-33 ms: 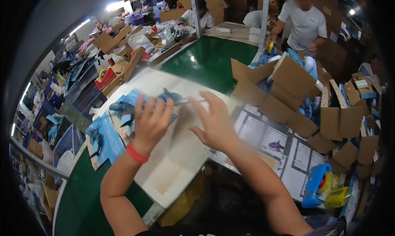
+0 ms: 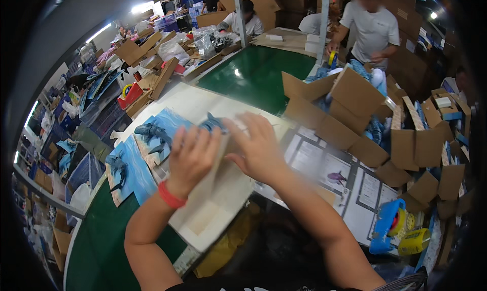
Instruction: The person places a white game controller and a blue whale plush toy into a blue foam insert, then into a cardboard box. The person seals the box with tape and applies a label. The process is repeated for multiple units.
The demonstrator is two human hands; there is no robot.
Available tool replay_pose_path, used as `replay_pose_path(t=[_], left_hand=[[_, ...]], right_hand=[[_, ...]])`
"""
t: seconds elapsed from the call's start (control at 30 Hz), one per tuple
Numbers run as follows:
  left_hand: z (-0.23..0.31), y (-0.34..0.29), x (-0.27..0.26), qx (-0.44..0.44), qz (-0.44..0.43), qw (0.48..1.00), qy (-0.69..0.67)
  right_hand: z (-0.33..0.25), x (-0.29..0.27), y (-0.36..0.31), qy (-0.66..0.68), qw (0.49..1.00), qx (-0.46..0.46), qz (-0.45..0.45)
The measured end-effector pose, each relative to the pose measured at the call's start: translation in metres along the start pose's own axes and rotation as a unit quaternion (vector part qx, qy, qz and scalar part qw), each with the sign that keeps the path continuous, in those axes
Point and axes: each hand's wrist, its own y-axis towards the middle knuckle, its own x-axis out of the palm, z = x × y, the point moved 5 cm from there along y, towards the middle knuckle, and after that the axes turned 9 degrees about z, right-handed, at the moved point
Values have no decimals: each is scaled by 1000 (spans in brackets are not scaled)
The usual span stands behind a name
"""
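My left hand (image 2: 195,151), with a red band at its wrist, is bent over a printed blue card; its fingertips are partly hidden. Just beyond its fingers a blue toy sea animal's tail-like part (image 2: 211,122) sticks out, seemingly in their grip. Beside it my right hand (image 2: 258,146) is blurred, fingers spread and thumb apart, its index fingertip close to that blue part. To the left, a blue toy whale (image 2: 151,130) lies on a beach-printed card (image 2: 172,119). Another dark blue toy (image 2: 117,168) lies on a second card (image 2: 138,172).
Under my hands is a white worktop (image 2: 203,204) beside a green belt (image 2: 256,70). Open cartons (image 2: 355,100) with blue toys stand right, near printed sheets (image 2: 324,164) and a blue tape dispenser (image 2: 386,227). A person in a white shirt (image 2: 373,35) stands behind the cartons.
My right hand has shifted slightly left, its index finger coming closer to my left fingers. The thin pale strip between the hands no longer shows. The view has moved a little.
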Motion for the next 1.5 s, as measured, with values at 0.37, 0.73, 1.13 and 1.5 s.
replay_pose_path(t=[0.37,0.73,1.13,1.5], left_hand=[[86,-36,-148,-418,272,854,-148],[187,0,-117,-300,-159,221,-914],[266,-26,-129,-378,-69,549,-742],[276,-27,-107,-311,-91,338,-883]], right_hand=[[-34,-247,-50,-20,944,248,215],[-56,-340,-267,125,819,505,243],[38,-217,-383,307,755,546,192],[45,-198,-391,426,654,601,172]])
